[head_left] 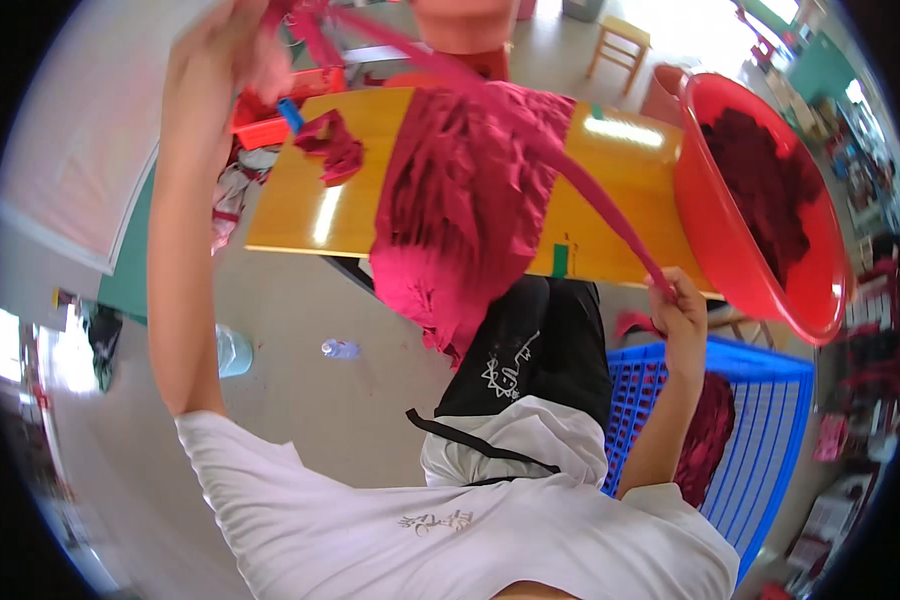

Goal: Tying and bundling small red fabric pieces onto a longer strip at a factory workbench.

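Left hand (pixel 232 50) raised high, right hand (pixel 678 305) low, fingers of both clamped on a red fabric strip (pixel 570 170) stretched taut above red cloth pile (pixel 460 210) on table (pixel 300 215).

The room around me is bright with daylight, strongest at the top right where the floor washes out almost white. Two pale streaks of glare lie on the glossy yellow desk (pixel 300 215). A window at the far left edge is blown out. My raised left hand (pixel 225 45) is smeared by motion, its fingers soft. The fisheye bends the desk's straight edges, and a black ring closes the corners, where everything blurs.
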Demonstrator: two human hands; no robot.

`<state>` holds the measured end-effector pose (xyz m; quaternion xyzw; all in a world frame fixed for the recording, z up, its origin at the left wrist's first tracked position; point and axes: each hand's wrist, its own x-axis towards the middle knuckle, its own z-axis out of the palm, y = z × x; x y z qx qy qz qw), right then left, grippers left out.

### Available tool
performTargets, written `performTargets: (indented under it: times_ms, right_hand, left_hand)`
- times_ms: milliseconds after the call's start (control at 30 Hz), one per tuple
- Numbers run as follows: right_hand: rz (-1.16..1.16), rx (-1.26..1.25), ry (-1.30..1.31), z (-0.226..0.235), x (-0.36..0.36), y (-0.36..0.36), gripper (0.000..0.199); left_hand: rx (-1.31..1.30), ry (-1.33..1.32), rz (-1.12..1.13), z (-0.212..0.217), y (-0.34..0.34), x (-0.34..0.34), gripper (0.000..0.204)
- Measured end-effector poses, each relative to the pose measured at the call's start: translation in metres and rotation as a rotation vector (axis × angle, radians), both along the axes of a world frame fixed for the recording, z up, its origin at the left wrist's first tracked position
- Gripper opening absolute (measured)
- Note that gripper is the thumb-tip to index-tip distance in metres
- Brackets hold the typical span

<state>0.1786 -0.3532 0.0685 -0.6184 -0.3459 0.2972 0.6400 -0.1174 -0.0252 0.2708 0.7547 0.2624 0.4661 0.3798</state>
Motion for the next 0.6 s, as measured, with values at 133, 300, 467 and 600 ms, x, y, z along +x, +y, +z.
performTargets:
  times_ms: [133,300,467,600]
  right_hand:
    - [0.128,-0.311,0.019,-0.030,0.017,-0.084,0.015]
    - [0.033,-0.516,0.118,-0.061,0.020,-0.149,0.004]
    - [-0.048,-0.610,0.099,-0.107,0.014,-0.169,0.010]
    - [-0.050,-0.943,-0.246,-0.133,0.007,-0.157,0.018]
  left_hand:
    - [-0.176,0.078,0.007,-0.093,-0.028,-0.011,0.022]
    - [-0.462,-0.193,0.251,-0.185,-0.072,-0.039,0.020]
    - [-0.777,0.102,-0.010,-0.272,-0.107,-0.078,0.018]
    - [-0.901,0.209,0.040,-0.313,-0.136,-0.098,0.022]
